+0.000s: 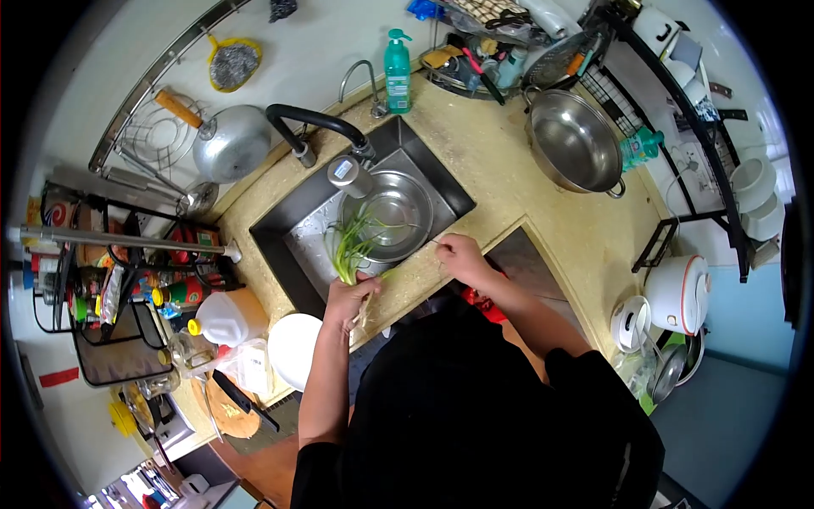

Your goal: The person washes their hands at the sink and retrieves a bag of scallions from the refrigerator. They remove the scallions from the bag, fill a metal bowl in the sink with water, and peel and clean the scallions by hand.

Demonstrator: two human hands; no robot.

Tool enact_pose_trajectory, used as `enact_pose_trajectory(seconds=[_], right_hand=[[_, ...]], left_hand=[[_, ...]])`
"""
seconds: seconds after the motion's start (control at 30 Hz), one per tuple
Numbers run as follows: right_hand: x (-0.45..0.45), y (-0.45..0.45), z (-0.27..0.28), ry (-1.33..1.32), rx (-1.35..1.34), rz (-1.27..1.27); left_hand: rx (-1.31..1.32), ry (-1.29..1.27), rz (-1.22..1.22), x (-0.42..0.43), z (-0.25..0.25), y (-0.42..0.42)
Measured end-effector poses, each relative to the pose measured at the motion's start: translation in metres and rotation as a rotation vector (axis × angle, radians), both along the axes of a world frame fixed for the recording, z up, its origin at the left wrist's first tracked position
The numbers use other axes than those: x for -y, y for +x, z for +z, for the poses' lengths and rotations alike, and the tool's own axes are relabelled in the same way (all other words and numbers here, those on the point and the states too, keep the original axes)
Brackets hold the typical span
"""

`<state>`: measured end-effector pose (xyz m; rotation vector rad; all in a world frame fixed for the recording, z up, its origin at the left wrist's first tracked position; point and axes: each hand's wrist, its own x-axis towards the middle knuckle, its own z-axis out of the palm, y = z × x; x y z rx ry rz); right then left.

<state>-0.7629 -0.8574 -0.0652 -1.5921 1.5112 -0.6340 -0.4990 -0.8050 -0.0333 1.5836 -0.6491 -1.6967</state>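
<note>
The green onions (349,246) are a loose, slender bunch: bright green leaves splaying toward the far side, one or two bending right, with pale, stringy ends poking out on the near side. I can't count the stalks where they overlap. They're held over the near edge of the sink (441,182), the tops reaching across the metal bowl (394,222) inside it. The left hand (349,303) is clamped around the bunch. The right hand (460,257), by the sink's near right edge, has its fingers curled together; I can't tell whether they pinch anything.

Counting around them: one bowl in the sink, two faucets (318,117) behind it, one white plate (292,355) at near left, one two-handled pan (577,140) to the far right, and one black-handled knife (231,390) on one round board (227,417).
</note>
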Motion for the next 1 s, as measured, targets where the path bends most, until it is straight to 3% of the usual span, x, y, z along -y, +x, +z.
enact_pose_trajectory(seconds=[0.13, 0.2, 0.27, 0.4, 0.47, 0.53, 0.67, 0.77, 0.93, 1.0], right_hand=[[-0.042, -0.07, 0.011, -0.009, -0.006, -0.168], [-0.071, -0.113, -0.006, 0.033, -0.234, -0.198], [-0.1, -0.152, -0.024, 0.057, -0.232, -0.203], [-0.145, -0.188, -0.072, 0.228, -0.342, -0.344], [-0.16, -0.197, -0.089, 0.237, -0.338, -0.355], [-0.169, -0.206, -0.122, 0.281, -0.346, -0.38], [-0.171, -0.217, -0.17, 0.441, -0.366, -0.457], [-0.177, -0.233, -0.219, 0.481, -0.469, -0.351], [-0.156, -0.241, -0.2, 0.685, -0.475, -0.064], [-0.151, -0.248, -0.2, 0.766, -0.44, -0.078]], left_hand=[[-0.037, -0.004, 0.405, -0.004, -0.03, 0.01], [-0.112, -0.059, 0.605, 0.0, -0.066, 0.018], [-0.159, 0.051, 0.703, 0.013, -0.07, 0.017], [-0.195, 0.086, 0.557, 0.054, -0.141, 0.027], [-0.238, 0.056, 0.533, 0.076, -0.118, -0.002], [-0.109, 0.011, 0.476, 0.088, -0.15, 0.008], [-0.09, 0.071, 0.395, 0.08, -0.126, 0.009], [-0.087, 0.138, 0.417, 0.065, -0.085, 0.008], [-0.314, 0.131, 0.437, 0.045, -0.046, 0.015], [-0.397, 0.156, 0.466, 0.04, -0.035, 0.017]])
